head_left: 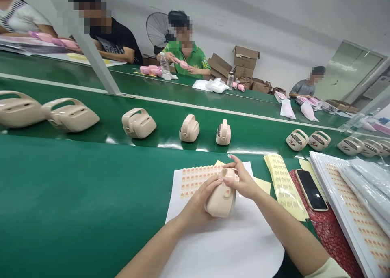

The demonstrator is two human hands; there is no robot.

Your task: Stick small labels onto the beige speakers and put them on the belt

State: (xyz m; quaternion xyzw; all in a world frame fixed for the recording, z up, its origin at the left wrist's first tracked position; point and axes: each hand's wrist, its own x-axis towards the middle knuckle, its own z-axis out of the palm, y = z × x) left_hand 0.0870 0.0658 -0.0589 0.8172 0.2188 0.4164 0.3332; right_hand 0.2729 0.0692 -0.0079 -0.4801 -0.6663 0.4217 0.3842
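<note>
Left hand (202,197) wrapped the side of a cream handled device (221,203), while the right hand (243,180) closed on its handle end, index finger raised. Beneath them, white paper (231,245) lay on a glossy green desk (76,188) that stretched well to the left. Along its far edge ran a green belt (164,128) carrying spaced-out matching devices (138,126); beyond a pale rail (183,105), people (185,54) sat before a grey wall (274,18). Yellow label strips (284,184), a phone (311,190), red bubble wrap (338,245) and stacked sticker sheets (353,213) bounded the right side, near the right forearm. Between both palms, the held device sat tilted above the paper, a round sticker (227,192) on its side and a sheet of orange stickers (189,184) just beyond the left hand.
</note>
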